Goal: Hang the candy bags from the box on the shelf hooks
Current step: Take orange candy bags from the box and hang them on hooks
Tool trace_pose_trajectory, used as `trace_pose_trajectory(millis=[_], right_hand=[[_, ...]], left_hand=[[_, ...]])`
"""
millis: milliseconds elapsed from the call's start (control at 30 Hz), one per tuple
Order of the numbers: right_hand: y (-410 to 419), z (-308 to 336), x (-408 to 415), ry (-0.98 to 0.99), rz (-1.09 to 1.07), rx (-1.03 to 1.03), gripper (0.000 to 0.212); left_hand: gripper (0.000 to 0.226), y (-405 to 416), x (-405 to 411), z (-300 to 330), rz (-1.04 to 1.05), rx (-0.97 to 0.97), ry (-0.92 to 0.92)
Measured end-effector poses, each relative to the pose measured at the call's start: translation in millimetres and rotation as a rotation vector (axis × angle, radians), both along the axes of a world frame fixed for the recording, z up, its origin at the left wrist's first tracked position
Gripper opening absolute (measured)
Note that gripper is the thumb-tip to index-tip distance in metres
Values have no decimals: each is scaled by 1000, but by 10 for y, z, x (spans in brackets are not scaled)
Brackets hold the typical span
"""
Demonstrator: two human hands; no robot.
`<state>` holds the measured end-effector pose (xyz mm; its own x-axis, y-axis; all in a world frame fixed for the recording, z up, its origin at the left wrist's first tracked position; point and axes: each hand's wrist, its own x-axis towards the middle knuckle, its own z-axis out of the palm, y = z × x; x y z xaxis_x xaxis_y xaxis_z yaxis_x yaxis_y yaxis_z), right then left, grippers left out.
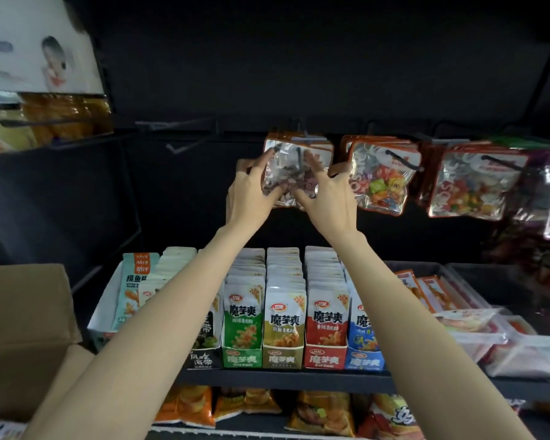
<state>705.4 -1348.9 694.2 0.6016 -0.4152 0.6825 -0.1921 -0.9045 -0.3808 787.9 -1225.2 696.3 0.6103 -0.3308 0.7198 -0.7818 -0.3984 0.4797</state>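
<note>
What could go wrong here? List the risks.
1. Both hands, left and right, grip the candy bag at its sides; its hole may miss the hook and the bag may drop.
2. The right hand is close to the next bags and may knock them.

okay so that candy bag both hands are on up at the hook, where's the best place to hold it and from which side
Hold the candy bag by its two side edges, one hand per side, coming from the front and below, as the left hand and right hand do now. The bag is flat and floppy, with its hang hole at the top, so side grips probably keep the top free for the hook.
</note>
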Motion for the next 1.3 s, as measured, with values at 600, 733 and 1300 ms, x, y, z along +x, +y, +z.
trace_pose_trajectory(millis=[600, 733, 1300], right_hand=[[286, -234, -509, -428, 205, 36, 33], [581, -308, -735, -608, 270, 104, 25], [1799, -1590, -1218, 337, 995, 348, 33]], left_hand=[[60, 104, -385, -241, -40, -164, 69], [51, 434, -690, -277, -119, -290, 109], [21, 3320, -2305, -1538, 435, 91, 194]])
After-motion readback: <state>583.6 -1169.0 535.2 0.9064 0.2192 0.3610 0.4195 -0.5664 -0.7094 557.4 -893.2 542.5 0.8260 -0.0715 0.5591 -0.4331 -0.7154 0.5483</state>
